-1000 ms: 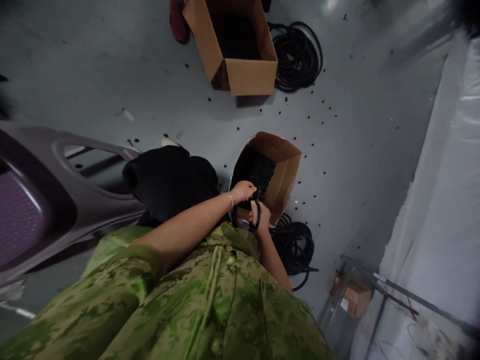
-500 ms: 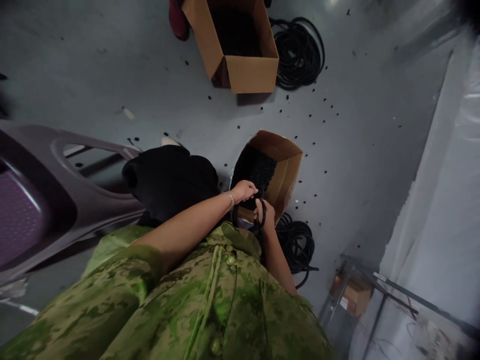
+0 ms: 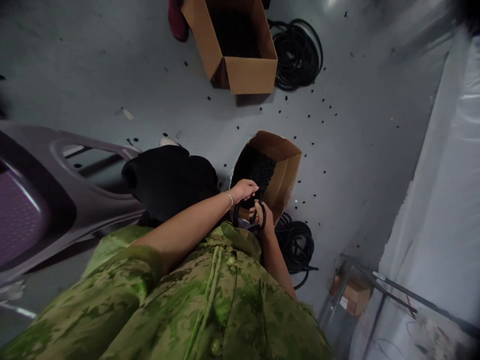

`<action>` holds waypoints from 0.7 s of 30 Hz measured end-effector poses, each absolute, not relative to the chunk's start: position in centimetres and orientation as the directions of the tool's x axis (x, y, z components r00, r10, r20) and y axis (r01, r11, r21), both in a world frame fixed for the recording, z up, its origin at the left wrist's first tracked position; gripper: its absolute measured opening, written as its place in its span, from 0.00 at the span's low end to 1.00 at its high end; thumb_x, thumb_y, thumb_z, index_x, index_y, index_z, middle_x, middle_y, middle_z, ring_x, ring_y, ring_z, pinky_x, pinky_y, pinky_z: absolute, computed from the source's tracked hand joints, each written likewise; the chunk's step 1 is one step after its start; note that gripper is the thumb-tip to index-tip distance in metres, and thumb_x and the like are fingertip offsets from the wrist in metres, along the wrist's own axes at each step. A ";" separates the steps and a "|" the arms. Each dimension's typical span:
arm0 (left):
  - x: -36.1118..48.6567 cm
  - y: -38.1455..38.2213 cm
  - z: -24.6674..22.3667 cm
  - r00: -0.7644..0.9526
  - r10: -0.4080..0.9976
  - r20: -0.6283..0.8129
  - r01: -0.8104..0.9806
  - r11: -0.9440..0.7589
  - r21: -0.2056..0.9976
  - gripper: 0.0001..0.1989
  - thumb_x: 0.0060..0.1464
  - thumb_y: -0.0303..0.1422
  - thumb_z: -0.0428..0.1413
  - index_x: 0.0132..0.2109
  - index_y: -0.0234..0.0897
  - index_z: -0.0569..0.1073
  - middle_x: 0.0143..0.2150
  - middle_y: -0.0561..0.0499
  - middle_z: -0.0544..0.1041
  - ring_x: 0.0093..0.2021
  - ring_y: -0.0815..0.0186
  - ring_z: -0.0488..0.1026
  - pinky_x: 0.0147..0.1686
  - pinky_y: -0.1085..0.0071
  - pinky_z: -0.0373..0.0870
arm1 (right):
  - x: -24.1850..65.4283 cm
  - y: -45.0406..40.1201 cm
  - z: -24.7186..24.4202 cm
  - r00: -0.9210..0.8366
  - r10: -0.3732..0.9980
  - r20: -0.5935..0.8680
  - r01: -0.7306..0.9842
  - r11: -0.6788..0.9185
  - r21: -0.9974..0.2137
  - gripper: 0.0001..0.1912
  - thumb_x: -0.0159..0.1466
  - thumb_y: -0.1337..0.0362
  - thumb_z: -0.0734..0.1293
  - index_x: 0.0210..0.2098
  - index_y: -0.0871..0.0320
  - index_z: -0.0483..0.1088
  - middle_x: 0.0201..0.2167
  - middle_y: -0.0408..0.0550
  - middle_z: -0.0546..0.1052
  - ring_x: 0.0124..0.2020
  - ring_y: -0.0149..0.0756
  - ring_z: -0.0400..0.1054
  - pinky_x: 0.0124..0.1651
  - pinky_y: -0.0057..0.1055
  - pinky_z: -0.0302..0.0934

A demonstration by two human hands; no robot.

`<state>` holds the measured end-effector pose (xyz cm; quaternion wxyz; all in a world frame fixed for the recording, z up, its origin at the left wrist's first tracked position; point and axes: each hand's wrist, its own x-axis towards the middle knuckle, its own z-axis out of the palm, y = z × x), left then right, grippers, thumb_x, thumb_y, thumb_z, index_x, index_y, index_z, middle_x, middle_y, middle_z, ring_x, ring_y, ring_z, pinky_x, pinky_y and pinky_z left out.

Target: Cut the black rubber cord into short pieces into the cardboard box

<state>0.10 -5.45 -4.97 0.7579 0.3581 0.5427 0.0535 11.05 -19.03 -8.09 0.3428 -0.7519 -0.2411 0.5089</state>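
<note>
- At the middle of the view, an open cardboard box (image 3: 287, 175) holds a heap of small black pieces (image 3: 262, 169); the directions below are read from this box.
- Over its edge at 7 to 8 o'clock is the left hand (image 3: 244, 190), fingertips drawn together; I cannot tell what, if anything, they grasp. A bracelet (image 3: 230, 198) circles its wrist.
- At 6 o'clock, the right hand (image 3: 269, 217) grips black scissors (image 3: 264, 214), its fingers around the handle loops; the blades are hard to make out against the dark box.
- Just beside the box, toward 5 o'clock, lies a coil of black hose (image 3: 298, 240).
- Toward 12 o'clock stands a larger carton (image 3: 252, 76) with dark contents; a second coil (image 3: 296, 62) lies just beside it, on its 3 o'clock side.
- At 11 o'clock, near the larger carton, is a red shoe (image 3: 177, 22).
- At 9 o'clock are a black trouser leg (image 3: 168, 182) and, farther out, a grey and purple chair (image 3: 56, 185).
- From 12 to 4 o'clock, black bits (image 3: 324, 172) dot the grey floor (image 3: 360, 165).
</note>
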 end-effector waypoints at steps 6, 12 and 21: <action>0.1 -5.5 -5.2 0.447 0.467 -0.763 0.293 0.730 0.618 0.08 0.62 0.29 0.56 0.33 0.32 0.73 0.19 0.58 0.64 0.14 0.77 0.54 0.17 0.78 0.51 | 11.6 -19.3 -7.4 0.328 0.750 -0.575 0.121 -0.636 -0.762 0.31 0.59 0.44 0.70 0.53 0.59 0.75 0.31 0.48 0.80 0.26 0.32 0.73 0.26 0.25 0.64; 0.0 -5.5 -5.4 0.453 0.469 -0.759 0.307 0.717 0.626 0.08 0.61 0.29 0.57 0.33 0.32 0.74 0.19 0.58 0.64 0.14 0.77 0.54 0.16 0.77 0.49 | 11.5 -18.8 -7.3 0.329 0.763 -0.556 0.155 -0.624 -0.766 0.29 0.61 0.45 0.68 0.53 0.58 0.75 0.31 0.47 0.80 0.26 0.32 0.74 0.27 0.25 0.64; 0.0 -5.5 -4.9 0.446 0.480 -0.755 0.296 0.717 0.631 0.09 0.62 0.25 0.54 0.31 0.32 0.72 0.18 0.59 0.63 0.13 0.77 0.54 0.15 0.77 0.48 | 12.1 -18.5 -7.1 0.289 0.766 -0.574 0.156 -0.629 -0.761 0.28 0.62 0.44 0.68 0.52 0.58 0.74 0.33 0.49 0.81 0.28 0.33 0.75 0.28 0.24 0.64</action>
